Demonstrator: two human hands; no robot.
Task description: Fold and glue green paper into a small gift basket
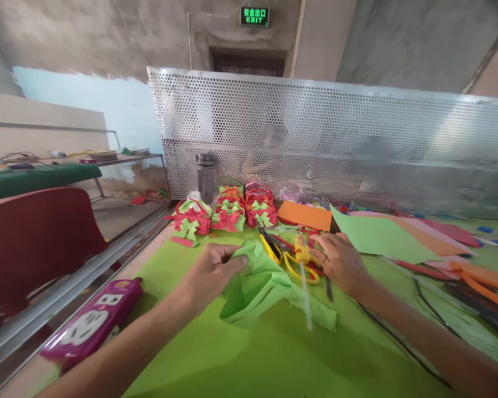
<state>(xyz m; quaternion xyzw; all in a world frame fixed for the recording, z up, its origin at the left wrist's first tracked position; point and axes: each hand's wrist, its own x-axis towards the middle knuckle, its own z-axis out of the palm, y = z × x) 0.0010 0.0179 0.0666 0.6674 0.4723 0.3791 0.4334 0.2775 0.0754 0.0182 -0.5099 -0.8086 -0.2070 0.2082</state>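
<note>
My left hand [211,273] pinches the top of a folded light-green paper piece [259,287] that lies on the green table cover [240,359]. My right hand [342,261] rests over a yellow hot-glue gun [302,255], its fingers curled on the gun's body; a clear glue stick [306,298] pokes out toward me. Yellow-handled scissors [279,251] lie just left of the gun, between my two hands.
Several red-and-green paper baskets [228,213] stand at the back, by a grey bottle [206,176]. Orange, green and pink paper sheets [382,235] lie to the right. A purple power strip [93,323] lies at the left edge. A perforated metal screen [315,138] closes the far side.
</note>
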